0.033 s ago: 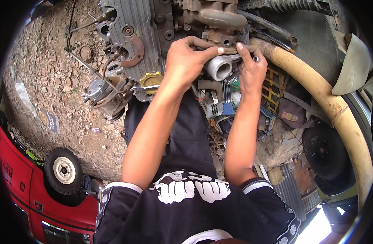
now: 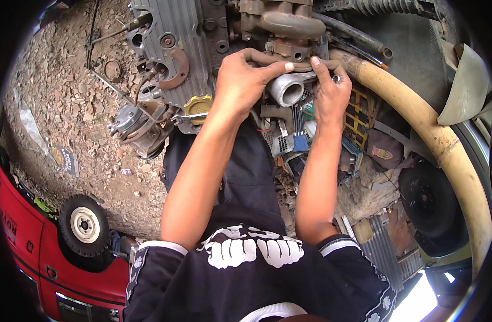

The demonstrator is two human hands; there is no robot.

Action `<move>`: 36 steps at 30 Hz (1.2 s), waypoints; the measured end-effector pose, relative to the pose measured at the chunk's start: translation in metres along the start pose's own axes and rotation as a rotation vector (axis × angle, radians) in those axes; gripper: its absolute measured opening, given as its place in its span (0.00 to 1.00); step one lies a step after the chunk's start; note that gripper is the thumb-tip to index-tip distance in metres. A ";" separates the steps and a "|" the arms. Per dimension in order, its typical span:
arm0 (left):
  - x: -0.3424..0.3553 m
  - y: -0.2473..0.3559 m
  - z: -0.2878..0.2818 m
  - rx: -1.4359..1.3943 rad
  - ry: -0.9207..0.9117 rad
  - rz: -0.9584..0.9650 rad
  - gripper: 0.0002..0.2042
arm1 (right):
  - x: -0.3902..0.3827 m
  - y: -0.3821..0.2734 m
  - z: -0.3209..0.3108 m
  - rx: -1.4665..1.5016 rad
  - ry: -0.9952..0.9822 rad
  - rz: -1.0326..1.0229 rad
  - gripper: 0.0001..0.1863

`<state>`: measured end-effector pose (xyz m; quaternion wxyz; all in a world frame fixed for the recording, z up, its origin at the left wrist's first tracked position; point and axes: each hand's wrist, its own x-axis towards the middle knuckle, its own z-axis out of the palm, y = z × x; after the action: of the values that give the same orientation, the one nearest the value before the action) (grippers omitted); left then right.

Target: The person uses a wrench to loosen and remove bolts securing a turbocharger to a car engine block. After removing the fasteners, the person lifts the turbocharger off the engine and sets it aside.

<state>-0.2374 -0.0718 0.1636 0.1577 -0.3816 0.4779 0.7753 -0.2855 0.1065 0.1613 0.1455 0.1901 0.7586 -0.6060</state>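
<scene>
A turbocharger with a rusty brown body [image 2: 294,27] sits beside the engine at the top. Its silver housing [image 2: 280,88] has a round open outlet facing me. My left hand [image 2: 238,80] grips the housing's rim from the left, thumb on top and fingers hidden behind. From the right, my right hand [image 2: 332,94] pinches the same rim, its thumb pointing up. A small shiny round thing shows at its fingers; I cannot tell what it is. Both thumbs nearly meet above the outlet.
Left of my hands lies the grey ribbed engine cover [image 2: 189,53] with a yellow cap [image 2: 199,105] and a wrench [image 2: 195,118]. Tools fill a crate [image 2: 362,110] below my right hand. A thick bamboo pole [image 2: 418,102] curves along the right. A red vehicle [image 2: 28,241] stands lower left.
My left hand and the silver outlet have shifted very slightly to the left. Both hands keep their hold.
</scene>
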 end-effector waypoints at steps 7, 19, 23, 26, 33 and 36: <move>-0.006 -0.003 -0.022 0.076 -0.147 0.086 0.13 | 0.003 -0.006 -0.010 0.011 -0.044 0.149 0.14; -0.003 0.012 -0.003 0.195 -0.064 -0.041 0.12 | 0.011 -0.016 -0.028 -0.097 -0.157 0.082 0.13; -0.005 0.009 -0.002 0.171 -0.073 -0.007 0.12 | 0.011 -0.016 -0.020 0.016 -0.178 0.151 0.15; -0.005 0.004 -0.008 0.126 -0.169 0.114 0.13 | 0.020 -0.015 -0.027 0.046 -0.194 0.254 0.16; -0.006 0.017 0.006 0.083 -0.058 -0.063 0.14 | 0.020 -0.014 -0.028 -0.136 -0.226 0.086 0.14; -0.006 0.011 0.005 0.219 -0.043 -0.032 0.12 | 0.020 -0.010 -0.022 -0.077 -0.224 0.136 0.16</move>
<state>-0.2421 -0.0723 0.1761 0.2210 -0.3529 0.5502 0.7238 -0.3075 0.1285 0.1662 0.2773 0.1666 0.7457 -0.5825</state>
